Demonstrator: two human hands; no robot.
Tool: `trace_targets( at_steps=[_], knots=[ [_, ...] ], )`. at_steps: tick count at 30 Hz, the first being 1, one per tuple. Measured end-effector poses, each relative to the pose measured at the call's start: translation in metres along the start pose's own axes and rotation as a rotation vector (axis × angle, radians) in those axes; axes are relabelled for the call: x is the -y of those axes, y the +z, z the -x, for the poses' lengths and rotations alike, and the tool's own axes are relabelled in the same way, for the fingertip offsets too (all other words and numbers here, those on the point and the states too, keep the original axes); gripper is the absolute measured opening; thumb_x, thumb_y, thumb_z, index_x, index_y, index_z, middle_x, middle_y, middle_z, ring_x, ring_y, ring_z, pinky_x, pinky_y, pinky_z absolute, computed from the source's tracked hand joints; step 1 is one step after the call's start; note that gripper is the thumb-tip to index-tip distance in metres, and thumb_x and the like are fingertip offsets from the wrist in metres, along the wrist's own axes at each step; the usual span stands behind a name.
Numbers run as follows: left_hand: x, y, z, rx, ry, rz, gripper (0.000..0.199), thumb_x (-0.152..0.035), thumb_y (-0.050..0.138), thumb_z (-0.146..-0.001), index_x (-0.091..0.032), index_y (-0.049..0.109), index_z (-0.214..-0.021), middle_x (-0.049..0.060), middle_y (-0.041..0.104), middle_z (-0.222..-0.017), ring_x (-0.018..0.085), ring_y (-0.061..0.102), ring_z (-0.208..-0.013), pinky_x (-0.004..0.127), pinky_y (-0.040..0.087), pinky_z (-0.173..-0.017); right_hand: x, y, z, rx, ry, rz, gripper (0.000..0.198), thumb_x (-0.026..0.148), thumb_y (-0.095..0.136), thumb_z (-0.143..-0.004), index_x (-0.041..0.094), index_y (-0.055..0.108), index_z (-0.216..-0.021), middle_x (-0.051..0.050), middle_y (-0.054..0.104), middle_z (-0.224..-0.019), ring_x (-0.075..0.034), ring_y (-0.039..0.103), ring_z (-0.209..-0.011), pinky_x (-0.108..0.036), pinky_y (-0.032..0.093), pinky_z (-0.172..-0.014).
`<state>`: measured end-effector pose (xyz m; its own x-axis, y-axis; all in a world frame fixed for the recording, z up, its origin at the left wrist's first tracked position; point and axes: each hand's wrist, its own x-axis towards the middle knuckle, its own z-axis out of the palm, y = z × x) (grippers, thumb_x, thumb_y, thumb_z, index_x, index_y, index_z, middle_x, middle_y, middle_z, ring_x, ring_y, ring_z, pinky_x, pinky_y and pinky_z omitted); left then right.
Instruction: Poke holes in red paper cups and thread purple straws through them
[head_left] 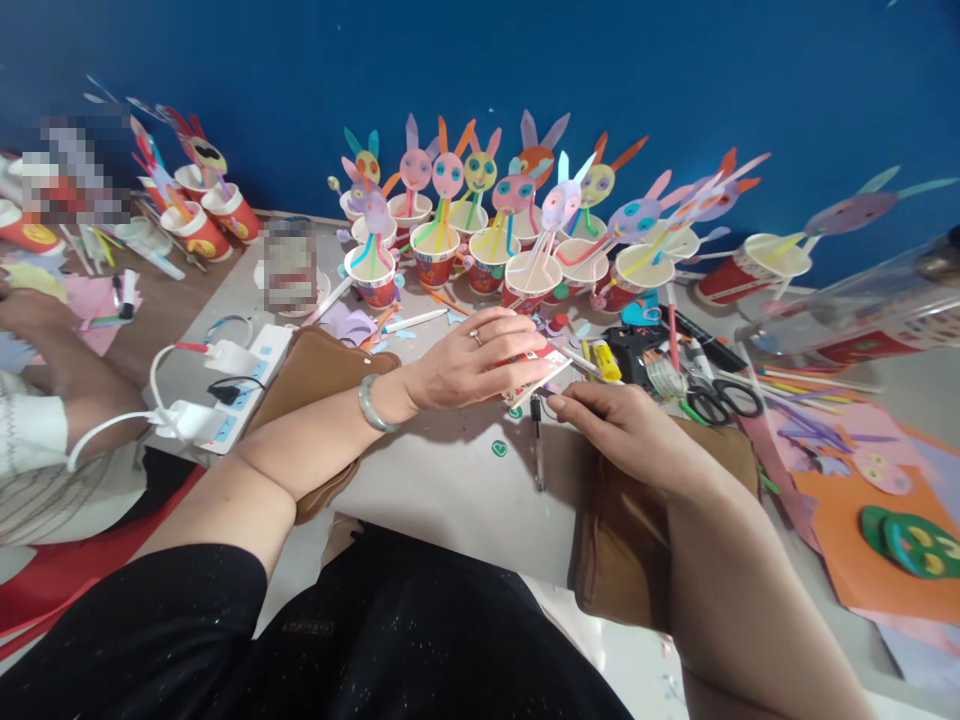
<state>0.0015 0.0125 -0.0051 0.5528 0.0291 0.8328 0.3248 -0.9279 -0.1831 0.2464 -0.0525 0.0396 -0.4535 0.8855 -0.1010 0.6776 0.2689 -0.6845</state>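
My left hand (480,360), with a ring and a bangle, is wrapped over a red and white patterned paper cup (553,372). The cup is tipped on its side, and the fingers hide most of it. Close to the cup's rim, my right hand (622,425) is closed in a pinch; a thin dark tip shows at its fingers, too small to name. Below the cup lies a capped black pen (538,445). A small green round piece with a heart (499,449) rests to the pen's left.
Paper cups with rabbit-faced straw figures (529,275) line the blue wall. Scissors (724,400), a yellow marker (606,362) and orange paper (862,540) lie to the right. At left are a power strip (255,385), a brown arm pad (319,370) and another person's arm (45,350).
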Motion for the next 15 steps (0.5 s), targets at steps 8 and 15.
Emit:
trace_targets(
  at_steps=[8,15],
  knots=[
    [0.0007,-0.0011,0.0002,-0.018,0.003,-0.001,0.031,-0.029,0.056,-0.103,-0.022,0.056,-0.133,0.008,0.069,-0.122,0.021,0.064,-0.126,0.043,0.056,-0.109,0.0001,0.0044,-0.0006,-0.021,0.068,-0.012,0.067,0.08,0.043,-0.095,0.022,0.043,-0.062,0.002,0.04,-0.059,-0.013,0.04,-0.057,-0.031,0.031,-0.055],
    [0.0012,-0.0025,0.0,-0.031,-0.009,-0.062,0.03,-0.036,0.051,-0.106,-0.022,0.057,-0.131,0.008,0.07,-0.122,0.02,0.066,-0.124,0.043,0.056,-0.107,0.0016,0.0086,-0.0032,-0.079,0.072,-0.046,0.066,0.079,0.043,-0.096,0.022,0.046,-0.064,0.001,0.044,-0.06,-0.014,0.044,-0.058,-0.03,0.033,-0.057]
  ],
)
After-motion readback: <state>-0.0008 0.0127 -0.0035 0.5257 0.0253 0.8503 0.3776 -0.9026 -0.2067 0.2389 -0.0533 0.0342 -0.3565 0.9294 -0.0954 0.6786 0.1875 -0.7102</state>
